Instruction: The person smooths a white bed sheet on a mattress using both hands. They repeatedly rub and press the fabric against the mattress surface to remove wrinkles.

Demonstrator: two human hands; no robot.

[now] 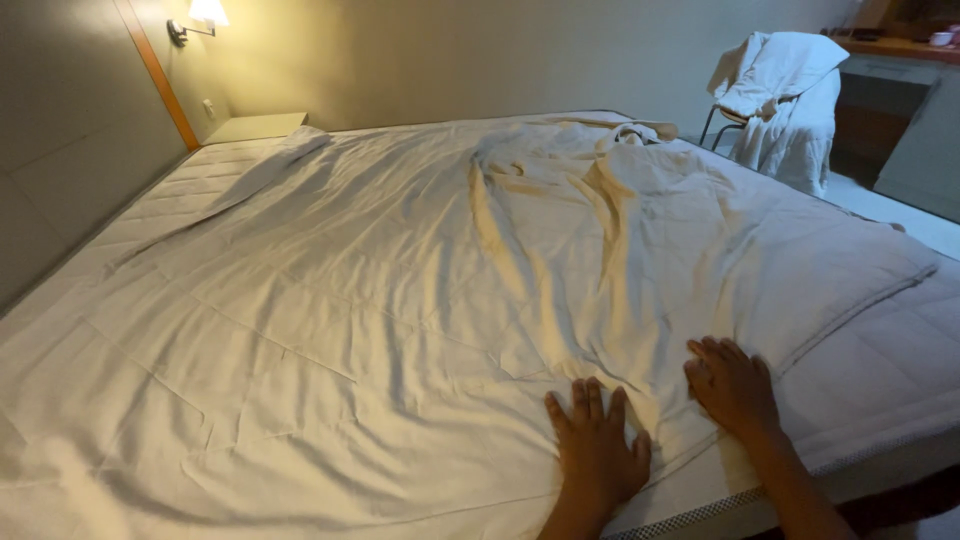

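While two hands press flat | left hand point(595, 445) | right hand point(733, 385) | one sheet point(380, 300)

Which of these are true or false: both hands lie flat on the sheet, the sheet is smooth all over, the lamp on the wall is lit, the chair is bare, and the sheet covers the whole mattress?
1. Both hands lie flat on the sheet. True: the left hand and right hand press open on the sheet.
2. The sheet is smooth all over. False: it is bunched in long folds up the middle.
3. The wall lamp is lit. True.
4. The chair is bare. False: white bedding is draped over it.
5. The sheet covers the whole mattress. False: the right side shows bare quilting.
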